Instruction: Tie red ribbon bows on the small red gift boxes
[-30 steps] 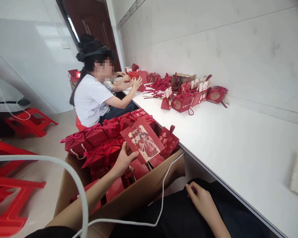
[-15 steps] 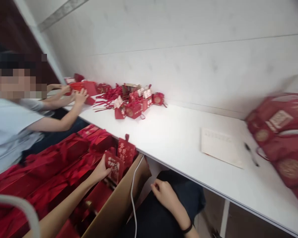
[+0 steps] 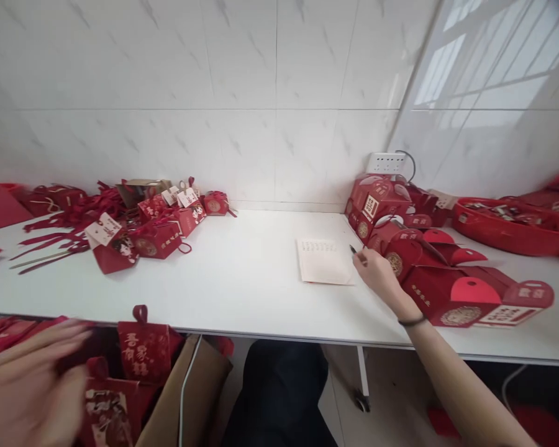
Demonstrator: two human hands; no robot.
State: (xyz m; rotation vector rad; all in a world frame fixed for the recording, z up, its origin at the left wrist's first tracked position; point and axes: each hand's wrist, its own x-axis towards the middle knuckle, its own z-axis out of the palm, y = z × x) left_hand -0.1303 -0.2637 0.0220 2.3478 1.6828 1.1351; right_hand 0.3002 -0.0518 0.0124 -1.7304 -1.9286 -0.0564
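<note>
My right hand [image 3: 376, 273], with a dark band at the wrist, pinches a black pen [image 3: 353, 249] just above the table. Its dark end sticks out past my fingers; the rest is hidden. Left of it lies a paper pad [image 3: 326, 267] with handwritten lines along the top. At the lower left, my left hand [image 3: 35, 379] is blurred but its fingers look stretched out, with nothing visible in them. It is above a cardboard box [image 3: 193, 372] of red gift boxes; one red gift box [image 3: 144, 351] with a ribbon loop stands beside it.
Folded red gift boxes [image 3: 451, 292] stand to the right of my hand. Behind them are a red basin [image 3: 512, 230] with small items and a power strip [image 3: 386, 162]. More small red boxes [image 3: 156, 239] and ribbons [image 3: 81, 214] lie at the left of the white table [image 3: 251, 267].
My view has swung right. My left hand has let go of the red gift box. My right hand has risen from my lap to the table and taken hold of the pen.
</note>
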